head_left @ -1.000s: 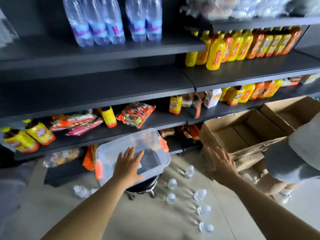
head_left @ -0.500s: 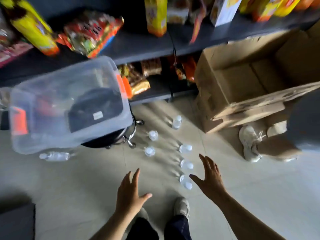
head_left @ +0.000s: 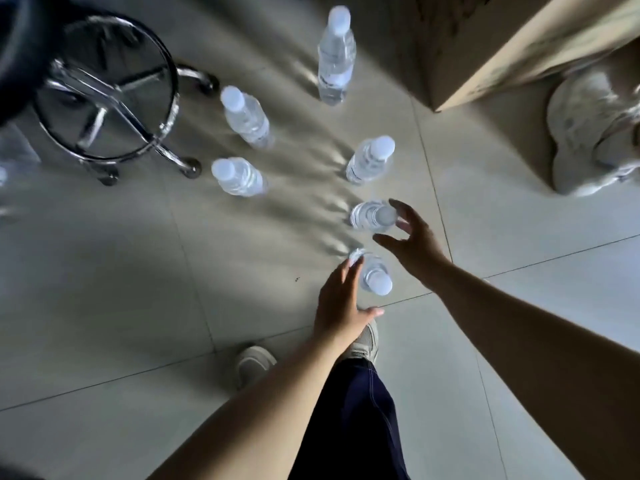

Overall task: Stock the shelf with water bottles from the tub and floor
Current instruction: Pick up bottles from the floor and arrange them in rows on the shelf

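Several clear water bottles with white caps stand upright on the tiled floor. My left hand (head_left: pixel 341 303) reaches down beside the nearest bottle (head_left: pixel 375 277), fingers straight, fingertips at its left side. My right hand (head_left: pixel 412 237) hovers spread around the second bottle (head_left: pixel 372 216), thumb below it and fingers to its right, not closed on it. Farther off stand a bottle (head_left: pixel 369 159), two bottles at the left (head_left: pixel 239 176) (head_left: pixel 247 117), and a far bottle (head_left: pixel 336 55). The tub and the shelf are out of view.
A chrome stool base (head_left: pixel 114 98) on castors stands at the upper left. A cardboard box (head_left: pixel 485 43) sits at the upper right, with another person's pale shoe (head_left: pixel 585 133) beside it. My own shoes (head_left: pixel 254 363) are on the floor below my hands.
My view has dropped from the shelves and tub to the floor. Both hands have moved down and forward to the two nearest bottles.
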A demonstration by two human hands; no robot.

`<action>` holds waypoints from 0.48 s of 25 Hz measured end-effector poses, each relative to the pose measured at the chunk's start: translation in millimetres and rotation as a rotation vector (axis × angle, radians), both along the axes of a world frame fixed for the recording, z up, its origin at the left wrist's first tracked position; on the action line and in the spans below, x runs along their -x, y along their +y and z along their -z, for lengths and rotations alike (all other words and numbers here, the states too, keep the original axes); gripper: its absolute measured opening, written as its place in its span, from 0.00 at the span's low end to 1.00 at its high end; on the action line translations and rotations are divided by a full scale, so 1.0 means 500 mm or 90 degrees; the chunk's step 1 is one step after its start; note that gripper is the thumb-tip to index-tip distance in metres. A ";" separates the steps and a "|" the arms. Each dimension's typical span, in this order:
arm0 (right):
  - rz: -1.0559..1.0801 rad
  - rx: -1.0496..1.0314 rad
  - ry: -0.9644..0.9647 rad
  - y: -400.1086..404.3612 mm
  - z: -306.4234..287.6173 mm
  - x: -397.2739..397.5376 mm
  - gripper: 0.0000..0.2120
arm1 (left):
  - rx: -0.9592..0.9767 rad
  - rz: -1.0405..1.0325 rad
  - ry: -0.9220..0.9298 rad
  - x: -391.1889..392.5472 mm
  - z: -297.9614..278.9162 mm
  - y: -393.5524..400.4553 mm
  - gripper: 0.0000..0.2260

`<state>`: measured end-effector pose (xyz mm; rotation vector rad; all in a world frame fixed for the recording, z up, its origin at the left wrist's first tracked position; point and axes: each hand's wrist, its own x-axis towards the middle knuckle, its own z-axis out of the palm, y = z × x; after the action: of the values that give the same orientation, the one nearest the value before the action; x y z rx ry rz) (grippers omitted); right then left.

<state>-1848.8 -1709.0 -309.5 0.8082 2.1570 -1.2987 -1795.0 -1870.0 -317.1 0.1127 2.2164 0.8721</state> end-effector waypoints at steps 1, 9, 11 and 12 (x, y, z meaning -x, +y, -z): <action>-0.028 0.000 0.009 0.009 0.025 0.004 0.32 | -0.015 0.021 0.013 0.005 0.028 0.017 0.41; -0.156 -0.022 0.131 0.014 0.070 0.042 0.24 | -0.097 0.063 0.008 0.023 0.100 0.035 0.28; -0.128 -0.013 0.127 0.014 0.063 0.040 0.21 | -0.106 -0.011 -0.004 0.038 0.081 0.011 0.27; -0.115 -0.010 0.128 0.014 0.056 0.038 0.20 | -0.097 -0.081 -0.010 0.052 0.070 0.000 0.26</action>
<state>-1868.0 -1702.0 -337.4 0.4921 2.3366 -1.3191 -1820.8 -1869.9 -352.3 0.0373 2.1598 1.1069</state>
